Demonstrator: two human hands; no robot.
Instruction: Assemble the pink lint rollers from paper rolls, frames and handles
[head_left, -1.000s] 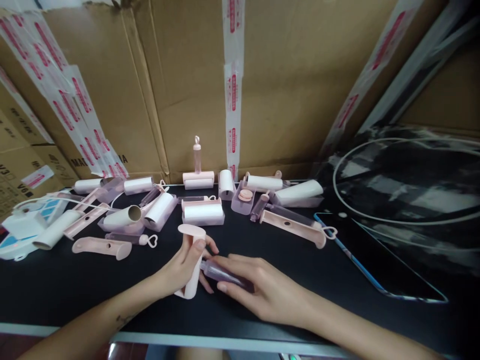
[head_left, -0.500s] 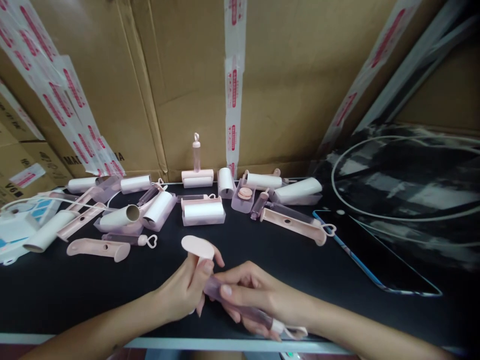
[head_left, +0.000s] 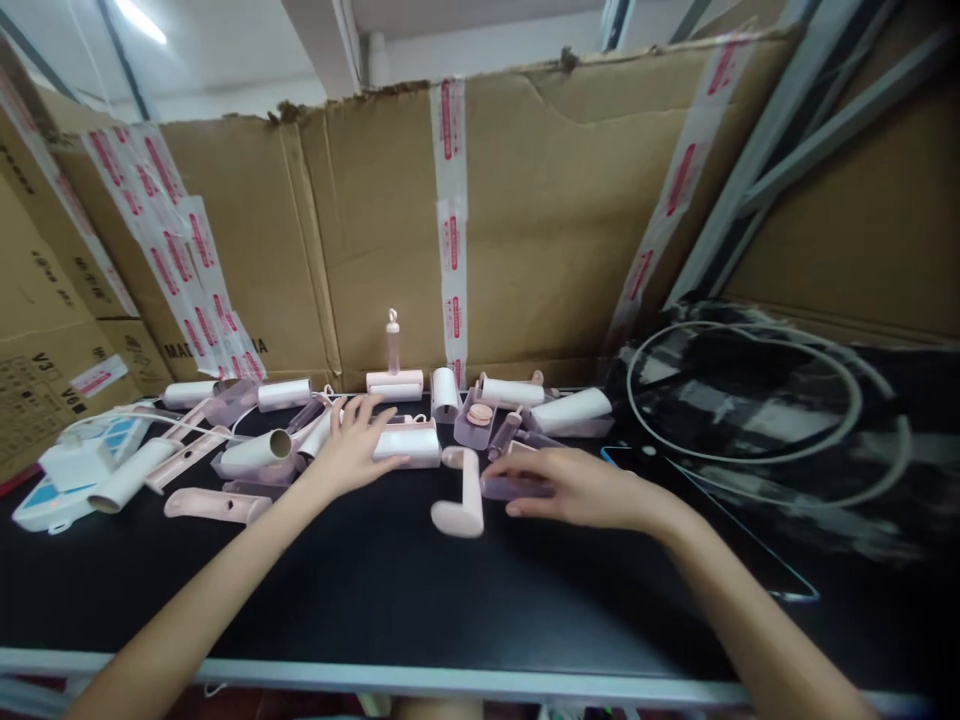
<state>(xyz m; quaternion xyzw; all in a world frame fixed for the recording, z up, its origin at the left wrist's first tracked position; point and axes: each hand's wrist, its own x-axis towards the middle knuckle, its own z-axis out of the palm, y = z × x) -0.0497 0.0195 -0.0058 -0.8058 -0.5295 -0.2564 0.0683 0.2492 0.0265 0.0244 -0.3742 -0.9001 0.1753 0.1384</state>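
My right hand (head_left: pixel 570 485) grips the translucent mauve handle (head_left: pixel 517 488) of a lint roller, just above the black tabletop. At its left end a pale pink roller frame (head_left: pixel 471 490) with rounded end plates is joined to the handle and carries no roll. Further left, my left hand (head_left: pixel 351 450) reaches forward with fingers spread, over a white roll (head_left: pixel 319 435) in a translucent case. Beside that hand lies another white roll (head_left: pixel 409 443) in a case. Whether the left fingertips touch anything is hard to see.
A complete lint roller (head_left: pixel 394 370) stands upright at the back. Several rolls, cases and a pink frame (head_left: pixel 217 506) lie left. A round pink piece (head_left: pixel 480 415) sits in a case. Right are a phone or tablet (head_left: pixel 750 540) and a coiled white cable (head_left: pixel 637 400). Cardboard (head_left: pixel 375 230) walls the back.
The left hand has let go of the pink frame and reached forward to the rolls. The right hand has moved forward and right with the handle and frame. The head view has tilted up.
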